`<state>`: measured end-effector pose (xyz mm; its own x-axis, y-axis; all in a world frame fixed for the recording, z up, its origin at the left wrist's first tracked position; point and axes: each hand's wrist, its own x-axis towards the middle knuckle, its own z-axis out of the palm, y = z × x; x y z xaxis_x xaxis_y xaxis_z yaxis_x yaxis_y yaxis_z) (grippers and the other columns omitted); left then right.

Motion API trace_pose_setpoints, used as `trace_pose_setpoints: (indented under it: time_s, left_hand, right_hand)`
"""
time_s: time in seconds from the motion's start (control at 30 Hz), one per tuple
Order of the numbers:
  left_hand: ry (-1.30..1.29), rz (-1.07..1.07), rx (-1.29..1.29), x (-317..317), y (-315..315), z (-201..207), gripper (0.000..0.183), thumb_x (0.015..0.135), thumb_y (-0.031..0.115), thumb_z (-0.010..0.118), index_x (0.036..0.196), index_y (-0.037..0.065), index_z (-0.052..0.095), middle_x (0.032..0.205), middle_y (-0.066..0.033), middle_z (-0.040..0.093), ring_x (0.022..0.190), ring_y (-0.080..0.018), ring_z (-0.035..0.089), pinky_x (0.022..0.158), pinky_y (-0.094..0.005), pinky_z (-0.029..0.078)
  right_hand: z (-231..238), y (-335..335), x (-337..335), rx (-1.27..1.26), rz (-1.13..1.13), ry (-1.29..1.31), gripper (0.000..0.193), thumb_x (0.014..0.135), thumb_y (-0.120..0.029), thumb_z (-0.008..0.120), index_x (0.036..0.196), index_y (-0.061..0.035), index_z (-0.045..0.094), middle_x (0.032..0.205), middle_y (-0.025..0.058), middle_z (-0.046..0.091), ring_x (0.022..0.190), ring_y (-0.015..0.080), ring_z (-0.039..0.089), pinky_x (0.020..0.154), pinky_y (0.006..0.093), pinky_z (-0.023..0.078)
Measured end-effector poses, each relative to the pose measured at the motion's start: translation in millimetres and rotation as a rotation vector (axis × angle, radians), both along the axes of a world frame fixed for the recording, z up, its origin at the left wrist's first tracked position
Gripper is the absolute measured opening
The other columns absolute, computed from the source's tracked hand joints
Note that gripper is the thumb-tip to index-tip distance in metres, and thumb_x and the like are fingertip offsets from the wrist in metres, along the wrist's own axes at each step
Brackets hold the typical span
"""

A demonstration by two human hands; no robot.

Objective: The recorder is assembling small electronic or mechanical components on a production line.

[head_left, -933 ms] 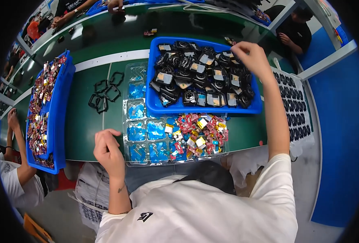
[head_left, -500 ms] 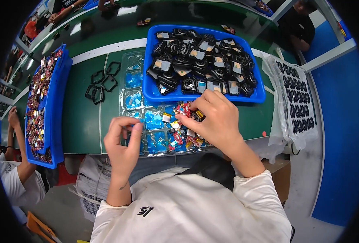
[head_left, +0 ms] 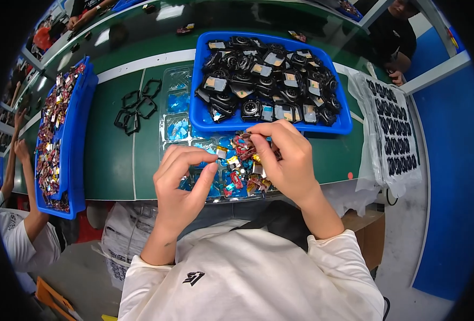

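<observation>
A clear plastic compartment tray [head_left: 164, 115] lies on the green bench in front of me, with blue film pieces [head_left: 178, 128] in several of its pockets. Small red, yellow and silver electronic parts [head_left: 237, 179] are heaped over its right side. Over that heap, my right hand [head_left: 290, 160] has thumb and forefinger pinched close beside a dark red part; what lies between the tips is too small to make out. My left hand [head_left: 183, 179] hovers above the tray's middle pockets, thumb and forefinger apart, near a silver-and-yellow part [head_left: 221, 153].
Behind the tray, a blue bin [head_left: 271, 128] holds black watch-like housings. Several black frames [head_left: 135, 107] lie left of it. Another blue bin [head_left: 79, 160] of small parts stands further left. At right are wrapped trays of black parts [head_left: 392, 125]. Other people work nearby.
My left hand has moved right and slightly up, toward the heap. My right hand has shifted a little, its thumb and forefinger now closer together. The blue piece by my left fingertips no longer shows there.
</observation>
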<state>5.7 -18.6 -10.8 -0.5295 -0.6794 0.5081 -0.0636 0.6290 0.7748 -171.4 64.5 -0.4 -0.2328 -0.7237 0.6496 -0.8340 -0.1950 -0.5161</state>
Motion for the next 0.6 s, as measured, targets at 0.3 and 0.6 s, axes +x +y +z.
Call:
trace_pose_setpoints:
  time_s: [0.3, 0.6]
  left_hand:
    - [-0.081, -0.171, 0.014, -17.7, -7.7, 29.0, 0.028, 0.069, 0.009, 0.075, 0.095, 0.005, 0.066, 0.093, -0.0075, 0.063, 0.081, -0.0195, 0.056, 0.068, -0.0281, 0.044]
    - [0.062, -0.239, 0.399, -10.3, -8.9, 7.3, 0.016, 0.076, 0.005, 0.072, 0.090, 0.001, 0.067, 0.087, -0.0053, 0.064, 0.077, -0.0112, 0.055, 0.065, -0.0220, 0.041]
  right_hand:
    - [2.7, -5.0, -1.4, -0.010, 0.313, -0.244, 0.053, 0.077, 0.006, 0.063, 0.127, -0.0044, 0.048, 0.072, 0.0084, 0.061, 0.065, 0.0217, 0.061, 0.059, 0.0319, 0.049]
    - [1.6, -4.3, 1.5, -0.021, 0.345, -0.186, 0.044, 0.078, 0.006, 0.063, 0.120, -0.0004, 0.052, 0.081, 0.0101, 0.064, 0.069, 0.0195, 0.064, 0.063, 0.0297, 0.050]
